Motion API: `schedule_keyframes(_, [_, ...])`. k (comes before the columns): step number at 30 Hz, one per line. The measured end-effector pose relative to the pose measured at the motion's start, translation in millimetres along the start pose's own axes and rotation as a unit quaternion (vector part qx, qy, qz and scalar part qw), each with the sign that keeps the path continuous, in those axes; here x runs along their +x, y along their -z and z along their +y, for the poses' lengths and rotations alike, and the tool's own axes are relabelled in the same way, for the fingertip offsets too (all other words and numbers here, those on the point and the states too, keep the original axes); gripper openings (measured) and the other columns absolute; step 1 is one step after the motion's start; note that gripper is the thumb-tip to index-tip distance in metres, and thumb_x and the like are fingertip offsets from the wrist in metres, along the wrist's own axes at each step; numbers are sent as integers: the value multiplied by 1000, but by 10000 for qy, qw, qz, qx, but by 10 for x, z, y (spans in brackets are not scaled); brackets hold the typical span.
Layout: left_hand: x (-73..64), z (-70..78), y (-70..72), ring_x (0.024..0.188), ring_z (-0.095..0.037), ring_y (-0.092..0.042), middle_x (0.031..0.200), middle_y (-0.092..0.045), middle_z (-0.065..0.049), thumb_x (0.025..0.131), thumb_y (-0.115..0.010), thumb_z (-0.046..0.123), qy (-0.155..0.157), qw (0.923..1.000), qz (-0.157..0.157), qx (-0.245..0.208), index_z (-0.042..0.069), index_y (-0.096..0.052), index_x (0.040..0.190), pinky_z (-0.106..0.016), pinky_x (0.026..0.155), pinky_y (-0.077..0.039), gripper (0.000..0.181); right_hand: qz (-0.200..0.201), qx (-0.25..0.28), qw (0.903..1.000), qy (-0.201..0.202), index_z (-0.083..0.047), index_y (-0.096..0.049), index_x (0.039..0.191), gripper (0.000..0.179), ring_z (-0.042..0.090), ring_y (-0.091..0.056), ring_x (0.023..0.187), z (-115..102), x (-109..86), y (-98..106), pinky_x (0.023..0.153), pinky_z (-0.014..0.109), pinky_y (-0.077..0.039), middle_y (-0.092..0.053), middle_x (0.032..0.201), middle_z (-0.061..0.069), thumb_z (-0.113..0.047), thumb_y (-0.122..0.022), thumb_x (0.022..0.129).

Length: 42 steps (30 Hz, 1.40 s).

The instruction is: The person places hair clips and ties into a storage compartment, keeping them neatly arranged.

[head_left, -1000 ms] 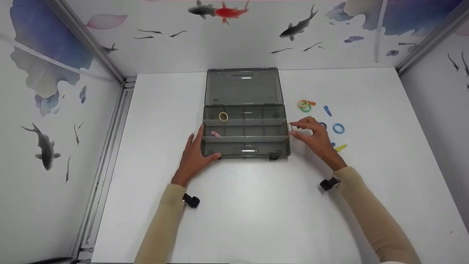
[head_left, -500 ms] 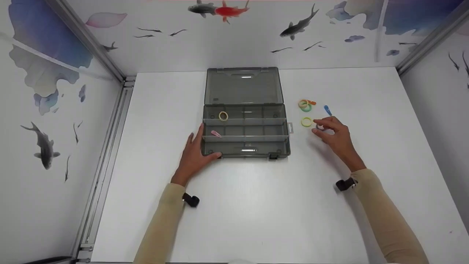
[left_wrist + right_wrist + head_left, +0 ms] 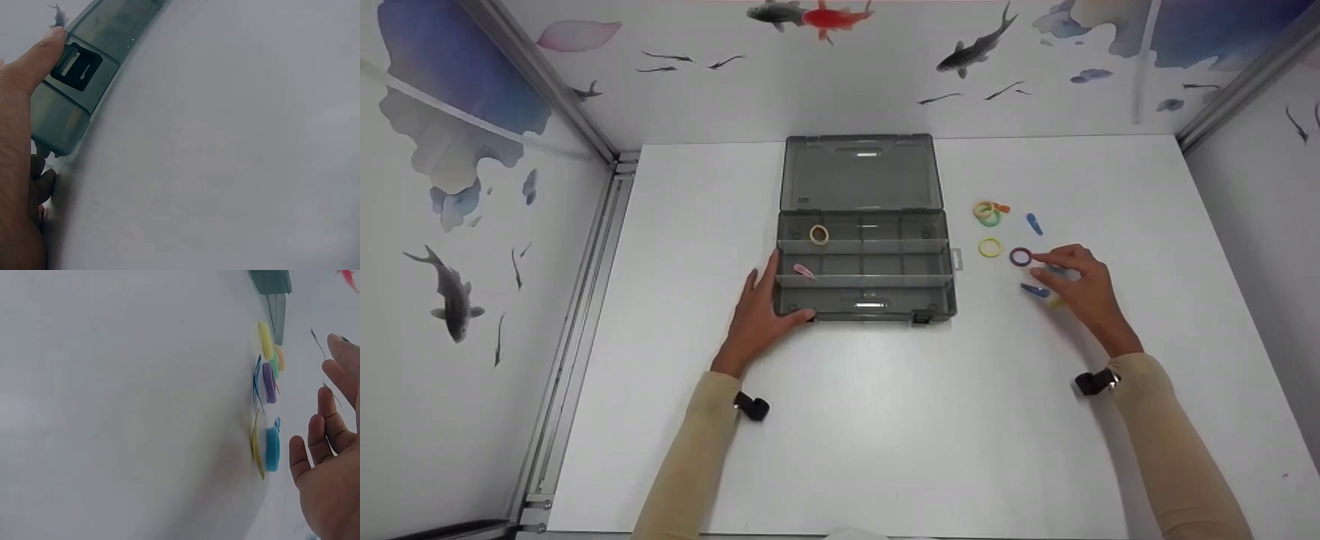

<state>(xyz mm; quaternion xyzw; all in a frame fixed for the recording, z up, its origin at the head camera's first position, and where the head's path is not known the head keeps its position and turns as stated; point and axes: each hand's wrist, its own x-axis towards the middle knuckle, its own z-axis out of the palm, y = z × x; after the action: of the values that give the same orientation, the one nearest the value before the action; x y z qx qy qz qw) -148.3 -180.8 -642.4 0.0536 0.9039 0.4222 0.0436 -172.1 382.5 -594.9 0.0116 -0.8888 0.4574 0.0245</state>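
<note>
The grey translucent compartment box [image 3: 861, 319] lies with its lid folded back. A cream hair tie [image 3: 819, 235] is in its back row and a pink snap hair clip [image 3: 803, 271] in the middle row. At the box's front left corner my left hand [image 3: 754, 322] rests, thumb on the front edge near a black latch [image 3: 77, 66], forefinger along the side. My right hand [image 3: 1084, 289] hovers over the loose pieces with bent fingers and nothing between them. Its fingertips are beside a purple hair tie [image 3: 1021, 257]; it partly covers a blue hair tie [image 3: 273, 449] and a yellow clip [image 3: 257, 447].
Right of the box lie a yellow hair tie [image 3: 990, 247], a green hair tie [image 3: 990, 218] with an orange one overlapping it, an orange clip [image 3: 1002, 208] and two blue clips, one farther back [image 3: 1034, 223]. Printed panels [image 3: 855, 90] wall the white table [image 3: 870, 435].
My right hand has moved right, from the box's right side past the yellow and purple hair ties, uncovering both. My left hand stays at the box corner.
</note>
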Motion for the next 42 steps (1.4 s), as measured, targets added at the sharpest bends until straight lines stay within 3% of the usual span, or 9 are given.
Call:
schedule_keyframes(2, [1, 0, 0, 168, -45, -15, 181, -25, -17, 83, -77, 85, 9, 10000, -2, 24, 45, -7, 178, -79, 121, -30, 125, -20, -67, 10000, -43, -6, -82, 132, 34, 9, -49, 122, 101, -3, 32, 104, 34, -38, -62, 127, 10, -25, -83, 103])
schedule_keyframes(6, [1, 5, 1, 169, -43, -12, 181, -24, -15, 83, -76, 87, 28, 10000, -49, 21, 43, -6, 178, -78, 122, -30, 125, -119, -143, 9998, -64, -8, -83, 129, 34, 3, -45, 122, 186, -30, 87, 103, 30, -35, -61, 126, 6, -28, -84, 102])
schedule_keyframes(14, [8, 23, -7, 169, -43, -12, 181, -26, -15, 85, -80, 80, 37, 9999, -103, 18, 40, -6, 179, -76, 122, -30, 125, -410, -202, 9987, -215, -4, -84, 125, 32, 6, -42, 119, 273, -80, 192, 101, 38, -32, -58, 124, 7, -28, -83, 102])
schedule_keyframes(27, [-6, 21, -13, 169, -43, -12, 182, -25, -14, 85, -80, 80, 13, 10000, -84, -19, 44, -5, 178, -76, 123, -30, 125, -685, -534, 9959, -262, -8, -87, 118, 27, 15, -40, 125, 353, -116, 223, 101, 20, -34, -56, 130, 9, -28, -86, 100])
schedule_keyframes(33, [4, 18, 1, 169, -44, -12, 182, -23, -14, 86, -79, 81, -24, 9999, -116, -12, 45, -4, 178, -77, 122, -30, 124, -576, -794, 9952, -8, -9, -87, 120, 28, 20, -40, 125, 414, -161, 214, 99, 18, -34, -55, 129, 9, -27, -88, 99])
schedule_keyframes(42, [-9, 18, 17, 169, -41, -11, 182, -23, -10, 85, -80, 80, 74, 9999, -81, -1, 46, -5, 177, -77, 122, -29, 124, -326, -565, 9967, 491, -6, -87, 115, 21, 12, -39, 122, 473, -159, 159, 99, 18, -32, -60, 123, 10, -14, -89, 95])
